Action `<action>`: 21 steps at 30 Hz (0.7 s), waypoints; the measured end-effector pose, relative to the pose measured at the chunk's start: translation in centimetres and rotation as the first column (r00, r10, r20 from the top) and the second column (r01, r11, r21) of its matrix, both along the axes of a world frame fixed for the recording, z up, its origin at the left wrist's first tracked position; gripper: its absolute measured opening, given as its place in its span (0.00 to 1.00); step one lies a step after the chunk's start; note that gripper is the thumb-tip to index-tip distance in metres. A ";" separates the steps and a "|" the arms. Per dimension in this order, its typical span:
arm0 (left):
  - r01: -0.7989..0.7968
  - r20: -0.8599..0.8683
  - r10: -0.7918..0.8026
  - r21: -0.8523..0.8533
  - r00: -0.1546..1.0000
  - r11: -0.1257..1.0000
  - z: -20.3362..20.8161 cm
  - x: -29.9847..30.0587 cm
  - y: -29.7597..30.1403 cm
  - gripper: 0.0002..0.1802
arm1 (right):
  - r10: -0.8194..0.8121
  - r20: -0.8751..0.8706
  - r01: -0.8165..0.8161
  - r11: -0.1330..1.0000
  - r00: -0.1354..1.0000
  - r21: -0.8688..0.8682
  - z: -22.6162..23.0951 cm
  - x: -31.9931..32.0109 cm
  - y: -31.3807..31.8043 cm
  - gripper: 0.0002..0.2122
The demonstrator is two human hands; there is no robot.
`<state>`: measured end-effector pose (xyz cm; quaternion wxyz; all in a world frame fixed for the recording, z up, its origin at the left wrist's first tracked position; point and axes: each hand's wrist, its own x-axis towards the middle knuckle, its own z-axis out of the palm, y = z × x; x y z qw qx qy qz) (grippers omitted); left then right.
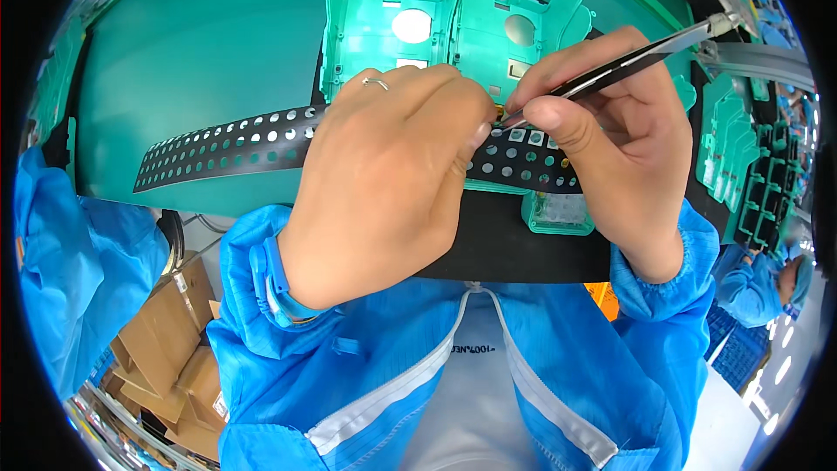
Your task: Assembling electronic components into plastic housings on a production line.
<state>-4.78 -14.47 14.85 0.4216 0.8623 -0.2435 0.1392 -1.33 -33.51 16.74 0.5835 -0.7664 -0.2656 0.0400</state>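
Observation:
In front of me a black strip [228, 146] with rows of round holes lies across the work surface. My left hand [392, 170] is closed over its middle, thumb and fingertips pinching it near the right end; the exact grip is partly hidden. My right hand [623, 144] holds dark tweezers [628, 61] like a pen. Their tips touch or hover just above the strip beside my left thumb; I cannot tell which. Small pale square pieces [517, 135] sit along the strip there. Just beyond my hands stand two teal plastic housings [375, 48], each with a round opening or disc.
Below the strip, a small teal part [558, 216] with a clear centre rests on a black mat [514, 244]. More teal plastic parts [728, 144] lie at the right. A cardboard box [170, 349] is at lower left, near a person's blue sleeve [83, 253].

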 end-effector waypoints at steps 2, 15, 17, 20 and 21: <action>0.010 -0.019 -0.010 -0.001 1.000 1.000 0.2 -0.1 0.0 0.03 | -0.023 -0.008 0.023 1.000 1.000 0.010 0.1 0.0 0.1 0.10; 0.008 -0.130 -0.022 -0.105 0.991 0.994 1.6 -0.1 0.6 0.05 | 0.320 0.743 -0.037 0.928 0.588 -0.370 1.5 -1.0 0.3 0.16; 0.018 -0.160 -0.028 -0.061 0.987 0.998 2.3 0.0 1.0 0.05 | 0.270 0.848 0.015 0.951 0.456 -0.310 1.0 -1.2 1.4 0.18; -0.087 -0.108 0.107 0.172 0.988 0.981 2.4 0.1 1.6 0.05 | 0.252 0.646 -0.115 0.962 0.721 -0.247 3.1 -2.0 1.5 0.18; -0.092 -0.110 0.112 0.173 0.988 0.981 2.5 -0.1 1.7 0.05 | 0.256 0.644 -0.121 0.962 0.721 -0.246 2.8 -1.0 1.6 0.18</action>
